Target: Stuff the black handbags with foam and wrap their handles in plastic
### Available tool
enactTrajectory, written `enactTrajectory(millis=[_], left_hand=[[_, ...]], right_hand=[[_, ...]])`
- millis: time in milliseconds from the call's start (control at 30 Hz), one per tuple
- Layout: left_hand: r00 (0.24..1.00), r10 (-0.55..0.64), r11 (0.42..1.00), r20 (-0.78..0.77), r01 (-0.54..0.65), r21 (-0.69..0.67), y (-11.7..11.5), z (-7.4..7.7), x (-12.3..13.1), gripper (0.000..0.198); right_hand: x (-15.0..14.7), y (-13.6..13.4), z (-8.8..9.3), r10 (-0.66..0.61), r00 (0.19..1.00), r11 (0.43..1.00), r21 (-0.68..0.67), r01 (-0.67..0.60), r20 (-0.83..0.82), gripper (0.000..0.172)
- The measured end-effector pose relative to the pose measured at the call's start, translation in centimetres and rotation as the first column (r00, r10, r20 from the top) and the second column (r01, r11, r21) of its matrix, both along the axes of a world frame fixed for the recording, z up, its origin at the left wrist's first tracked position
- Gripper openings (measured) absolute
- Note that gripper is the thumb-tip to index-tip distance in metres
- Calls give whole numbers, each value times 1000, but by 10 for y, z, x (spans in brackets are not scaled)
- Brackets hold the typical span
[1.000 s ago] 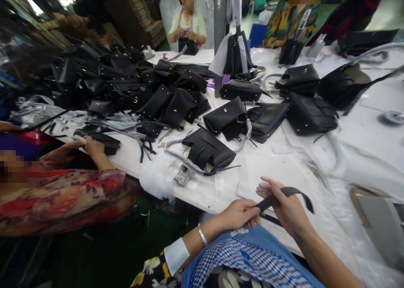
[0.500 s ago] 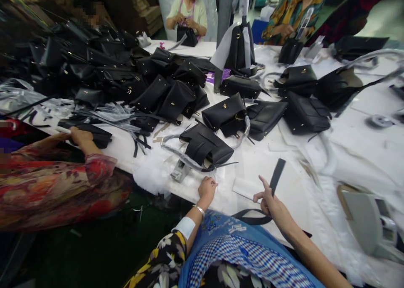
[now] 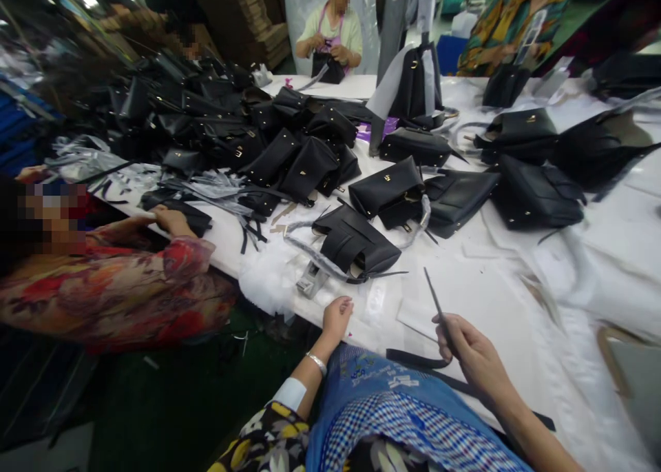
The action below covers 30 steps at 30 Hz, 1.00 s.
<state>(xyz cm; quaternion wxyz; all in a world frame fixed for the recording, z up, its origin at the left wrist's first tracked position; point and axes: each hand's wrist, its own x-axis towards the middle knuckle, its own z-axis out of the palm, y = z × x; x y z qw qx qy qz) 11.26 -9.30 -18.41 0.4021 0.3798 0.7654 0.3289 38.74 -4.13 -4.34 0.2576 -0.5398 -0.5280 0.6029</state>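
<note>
My right hand (image 3: 467,348) is closed around a black strap (image 3: 434,294). One end sticks up past the fingers, seen nearly edge-on. Below the hand lies a black strip (image 3: 413,359) along the front of the table; whether it is the same strap I cannot tell. My left hand (image 3: 338,318) rests at the table edge with its fingers curled together; anything inside them is hidden. Beyond it lies a black handbag (image 3: 356,241) with a plastic-wrapped handle (image 3: 323,260). A small grey dispenser-like object (image 3: 311,280) sits just left of that bag's near side.
Several black bags (image 3: 206,124) are heaped at the left, with others across the middle. Clear plastic wrapping (image 3: 206,189) lies near the heap. A co-worker in a floral sleeve (image 3: 129,279) works at my left; others sit across the white table (image 3: 465,265).
The strap's upper end has turned from showing its flat face to nearly edge-on, and my right fingers have closed more around it. My left hand stays near the table edge. The view has shifted leftward.
</note>
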Motion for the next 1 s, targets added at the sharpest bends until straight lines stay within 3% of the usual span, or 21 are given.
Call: enactTrajectory(millis=[133, 267, 333, 433, 533, 667, 767, 833, 933, 1000], left_hand=[[964, 243, 969, -105, -237, 62, -33, 24, -56, 30], [842, 499, 866, -203, -494, 79, -55, 37, -120, 27], [819, 543, 838, -183, -543, 57, -55, 37, -139, 27], [840, 540, 841, -58, -540, 9, -44, 38, -148, 25], [835, 534, 843, 133, -537, -13, -34, 51, -143, 23], [749, 502, 830, 433, -558, 3, -29, 87, -121, 24], [662, 415, 838, 624, -546, 23, -23, 115, -90, 35], [610, 351, 847, 710, -530, 36, -15, 131, -64, 41], [554, 283, 855, 783, -515, 55, -3, 150, -29, 40], [537, 257, 858, 804, -509, 66, 4, 159, -13, 39]], right_hand=[[8, -2, -8, 96, 988, 992, -73, -106, -118, 41], [1, -3, -6, 219, 970, 963, -136, -233, -107, 33], [-9, -2, -2, 241, 963, 948, -182, -260, -121, 33], [-28, -1, 3, 286, 948, 927, -213, -310, -137, 38], [-45, 1, 6, 297, 937, 923, -193, -331, -186, 36], [-69, 2, 12, 298, 931, 928, -163, -334, -211, 36], [-88, 4, 18, 379, 913, 915, -88, -394, -152, 39], [-99, 5, 22, 447, 885, 894, 36, -446, -130, 37], [-111, 8, 26, 550, 830, 827, 197, -527, -88, 32], [-115, 8, 27, 588, 806, 797, 220, -563, -67, 30]])
